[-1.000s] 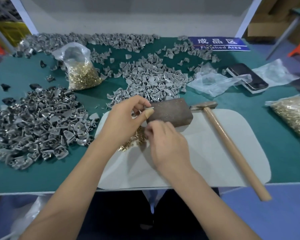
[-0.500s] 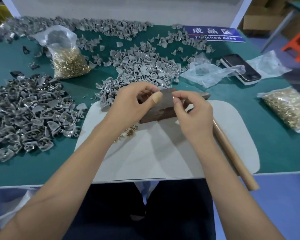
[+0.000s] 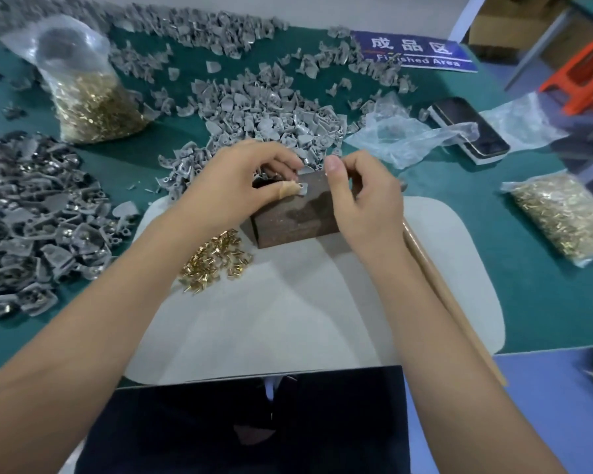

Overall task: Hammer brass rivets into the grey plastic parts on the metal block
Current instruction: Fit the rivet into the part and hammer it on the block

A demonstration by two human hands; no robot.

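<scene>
Head view looks down on two hands meeting over the top of the metal block. Left hand has its fingers curled, the bandaged thumb tip and forefinger pinching a small grey plastic part that sits on the block's top face. Right hand comes in from the other side, its fingers bent and drawn together, thumb raised just beside the part; whether a rivet is caught between them cannot be told.

Directly below the left fingers, touching the block's near left corner, lies a loose heap of brass rivets on a pale mat. Behind the right wrist runs the wooden hammer handle, lying on the mat's right side; its head is hidden by the hand.

Just beyond the fingers is a pile of grey parts. Well to the left of the left hand is a darker heap of parts, and behind that a clear bag of rivets. To the right of the right hand lie crumpled plastic film, a phone and a second rivet bag. A blue sign sits at the far edge of the green bench.
</scene>
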